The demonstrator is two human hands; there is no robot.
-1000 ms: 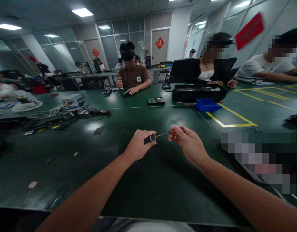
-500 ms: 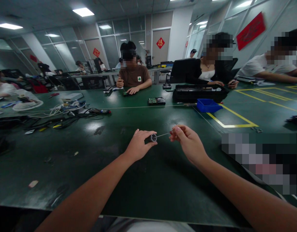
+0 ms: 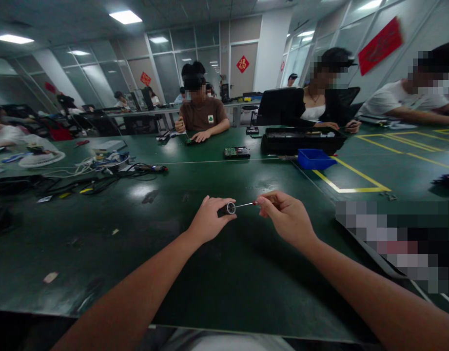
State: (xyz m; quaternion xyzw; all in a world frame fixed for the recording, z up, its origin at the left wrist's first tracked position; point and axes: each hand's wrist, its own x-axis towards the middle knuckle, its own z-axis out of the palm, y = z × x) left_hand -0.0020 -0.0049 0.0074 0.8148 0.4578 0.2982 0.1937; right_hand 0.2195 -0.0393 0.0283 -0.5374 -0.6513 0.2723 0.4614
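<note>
My left hand [image 3: 209, 219] is closed around a small dark cylinder [image 3: 230, 208] with a silver ring at its end, which faces right. Between the fingers of my right hand [image 3: 288, 214] is a screwdriver [image 3: 244, 204] with a thin metal shaft and a reddish handle, mostly covered by the fingers. Its shaft points left, and the tip is at the ringed end of the cylinder; how deep it goes inside I cannot tell. Both hands are held over the green table [image 3: 224, 287].
A blue bin [image 3: 315, 159] stands before a long black casing [image 3: 302, 141]. A hard drive with a green board [image 3: 237, 152] lies ahead. Tangled cables [image 3: 110, 168] spread at left. A person in a brown shirt [image 3: 202, 114] works opposite; others sit at right.
My right hand has turned slightly around the screwdriver, and more of its reddish handle shows. The left hand and the cylinder have barely shifted.
</note>
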